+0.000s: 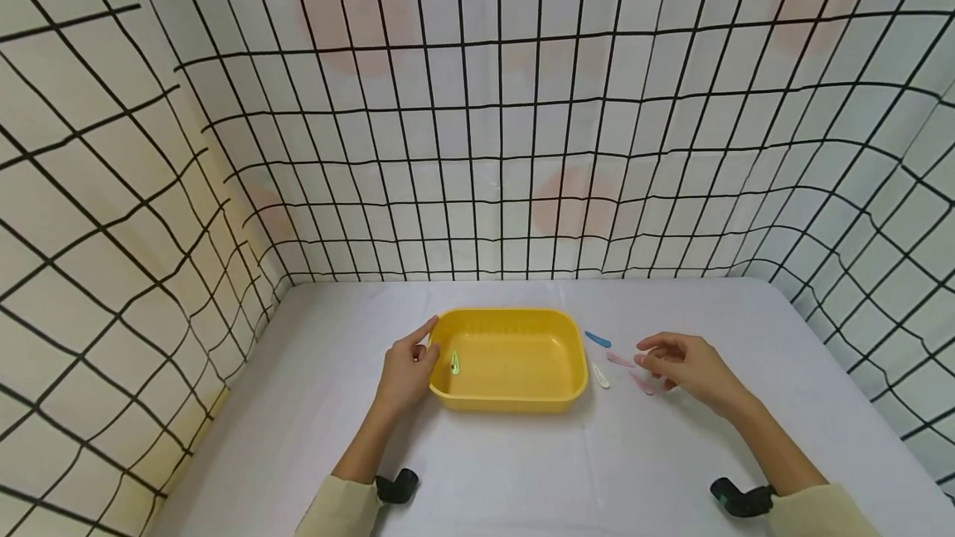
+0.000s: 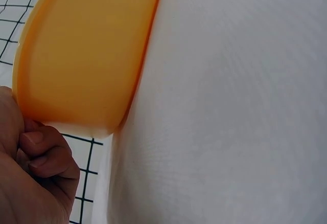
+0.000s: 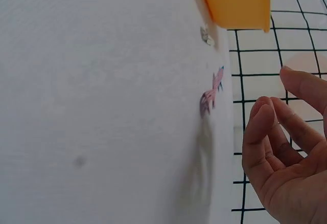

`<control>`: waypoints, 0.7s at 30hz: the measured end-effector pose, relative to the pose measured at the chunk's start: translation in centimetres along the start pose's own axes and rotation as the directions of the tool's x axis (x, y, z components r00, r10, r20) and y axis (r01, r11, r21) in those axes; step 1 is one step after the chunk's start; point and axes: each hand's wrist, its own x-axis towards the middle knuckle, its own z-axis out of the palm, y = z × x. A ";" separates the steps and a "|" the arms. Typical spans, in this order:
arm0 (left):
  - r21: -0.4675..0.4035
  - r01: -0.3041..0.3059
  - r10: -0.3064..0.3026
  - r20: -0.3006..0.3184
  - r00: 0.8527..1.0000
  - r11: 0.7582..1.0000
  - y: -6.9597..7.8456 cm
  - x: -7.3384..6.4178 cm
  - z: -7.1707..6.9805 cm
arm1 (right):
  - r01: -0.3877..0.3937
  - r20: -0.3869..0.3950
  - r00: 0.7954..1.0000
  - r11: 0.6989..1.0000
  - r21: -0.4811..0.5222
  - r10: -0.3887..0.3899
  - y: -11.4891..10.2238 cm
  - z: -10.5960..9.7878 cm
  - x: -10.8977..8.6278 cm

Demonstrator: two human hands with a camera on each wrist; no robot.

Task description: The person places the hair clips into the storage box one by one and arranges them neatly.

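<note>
A yellow plastic tray (image 1: 507, 401) stands on the white table, and a green snap hair clip (image 1: 455, 363) lies inside it at the left. My left hand (image 1: 407, 367) grips the tray's left end, thumb over the rim; the left wrist view shows its other fingers curled against the tray wall. To the right of the tray lie a blue hair clip (image 1: 598, 340), a white hair clip (image 1: 600, 375) and two pink hair clips (image 1: 619, 360). Just above the pink ones hovers my right hand (image 1: 690, 367), its fingers loosely bent with nothing visible between them.
Black wire grid panels (image 1: 500, 131) close in the table's back and both sides, with pale cloth behind them. The white tabletop (image 1: 507, 471) stretches in front of the tray. A small black wrist camera (image 1: 398, 487) sits on the left wrist, and another (image 1: 742, 497) on the right.
</note>
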 end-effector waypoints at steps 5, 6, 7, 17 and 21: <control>-0.001 -0.002 0.002 0.006 1.000 1.000 0.1 0.0 0.0 | 0.002 -0.008 1.000 1.000 -0.011 -0.003 1.1 0.4 -0.5; 0.000 -0.001 0.001 0.007 1.000 1.000 0.1 0.0 0.0 | 0.005 -0.008 1.000 1.000 -0.012 -0.006 1.3 0.4 -0.6; -0.001 0.000 0.000 0.007 1.000 1.000 0.1 0.0 0.0 | 0.007 -0.006 1.000 1.000 -0.011 -0.007 1.4 0.4 -0.6; 0.000 -0.011 0.011 0.007 1.000 1.000 -0.3 0.0 0.0 | -0.025 -0.012 1.000 0.999 -0.035 0.025 2.8 0.9 -0.8; -0.007 -0.016 0.016 0.006 1.000 1.000 -0.3 0.0 0.0 | -0.011 -0.019 1.000 0.999 -0.040 0.011 3.0 1.1 -0.8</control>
